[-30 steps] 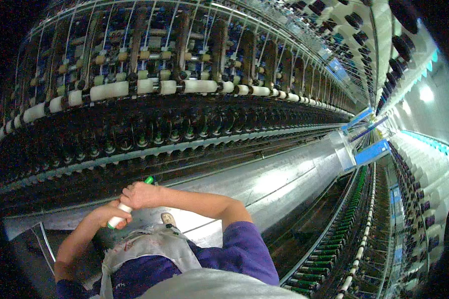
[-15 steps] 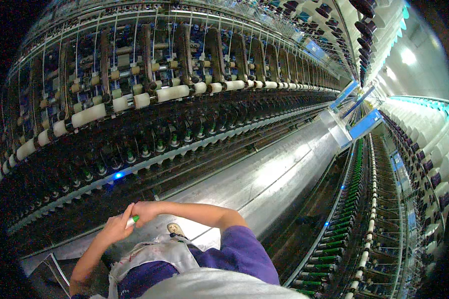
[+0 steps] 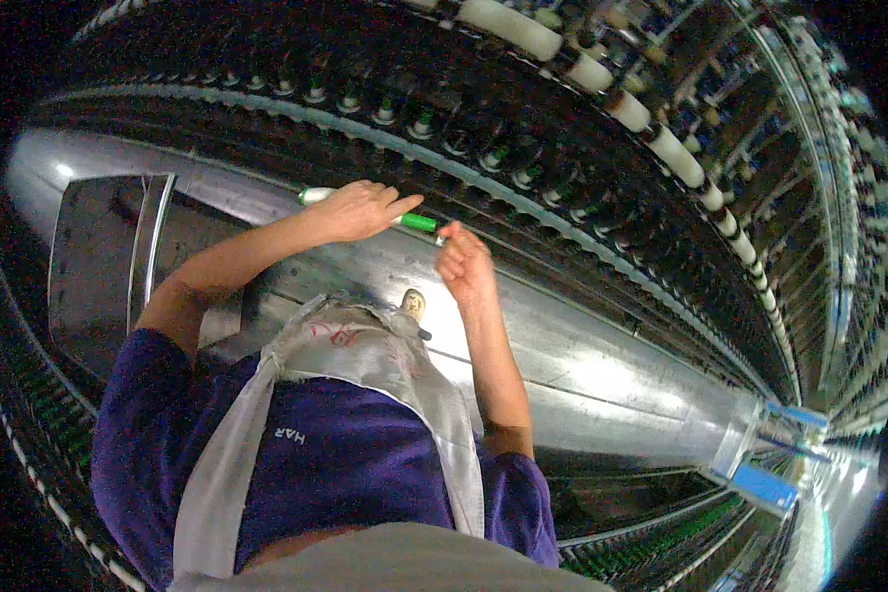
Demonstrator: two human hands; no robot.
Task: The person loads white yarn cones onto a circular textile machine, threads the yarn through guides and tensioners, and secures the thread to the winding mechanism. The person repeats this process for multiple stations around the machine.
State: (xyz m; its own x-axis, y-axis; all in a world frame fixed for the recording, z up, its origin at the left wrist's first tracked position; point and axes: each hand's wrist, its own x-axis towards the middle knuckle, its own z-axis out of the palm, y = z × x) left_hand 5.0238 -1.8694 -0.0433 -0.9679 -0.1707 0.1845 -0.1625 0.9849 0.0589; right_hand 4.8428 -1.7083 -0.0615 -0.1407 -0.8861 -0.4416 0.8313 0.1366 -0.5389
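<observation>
My left hand [image 3: 359, 209] is wrapped round a spinning bobbin [image 3: 419, 222], which lies nearly level across the palm. Its bare green end sticks out toward the right, while a white, yarn-wound part with a green rim shows on the other side of the hand. Just beyond the green tip, my right hand [image 3: 465, 263] is raised with its fingers curled and pinched together. A small pale bit shows at those fingertips, too small to name. Both hands are in front of the row of spindles [image 3: 421, 123] on the spinning frame.
White rollers [image 3: 676, 156] run along the machine above the spindles. A metal-edged dark panel or cart [image 3: 94, 261] stands at the left. The shiny floor [image 3: 602, 373] stretches right toward blue-topped units [image 3: 765, 483]. Another row of green bobbins [image 3: 651, 543] lines the opposite side.
The view has swung round to the left. My hands, which were together at the bobbin, are now apart; the bobbin is in my left hand, its green end pointing right.
</observation>
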